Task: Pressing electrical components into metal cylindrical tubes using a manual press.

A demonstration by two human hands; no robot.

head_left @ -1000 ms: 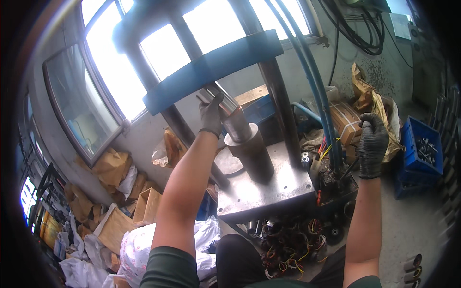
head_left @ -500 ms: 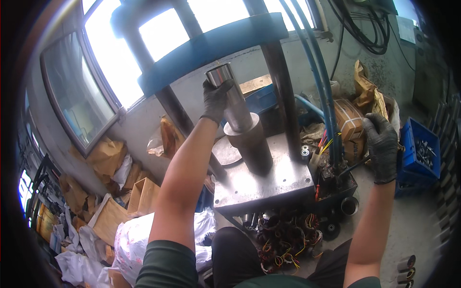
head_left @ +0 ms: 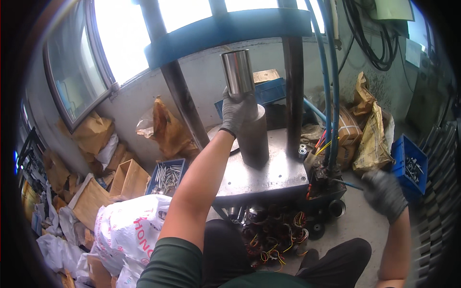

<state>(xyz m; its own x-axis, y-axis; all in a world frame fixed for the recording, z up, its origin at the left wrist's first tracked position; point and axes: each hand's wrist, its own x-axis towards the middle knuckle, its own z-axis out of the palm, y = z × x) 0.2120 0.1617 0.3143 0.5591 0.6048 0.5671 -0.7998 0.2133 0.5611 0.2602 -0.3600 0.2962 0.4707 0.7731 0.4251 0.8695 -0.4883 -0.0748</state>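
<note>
My left hand (head_left: 238, 109), in a dark grey glove, is closed around the lower part of a shiny steel tube (head_left: 237, 72). The tube stands nearly upright over a thick, duller steel cylinder (head_left: 254, 139); my hand hides where the two meet. That cylinder rests on the press's metal plate (head_left: 283, 168), beneath a blue crossbeam (head_left: 225, 32). My gloved right hand (head_left: 386, 194) is smeared by motion, its fingertips beside the end of a thin lever (head_left: 346, 183). Whether they touch the lever cannot be made out.
Dark posts (head_left: 294, 96) flank the plate, with blue hoses (head_left: 331, 86) at right. Wired parts (head_left: 273, 235) lie beneath. Blue bins of metal pieces stand at right (head_left: 396, 158) and left (head_left: 167, 177). White bags (head_left: 127, 225) and a wooden box (head_left: 130, 177) crowd the left side.
My left hand has slid down the tube, which looks more upright. My right hand has moved down, and the lever now slopes downward instead of up. The whole view has shifted.
</note>
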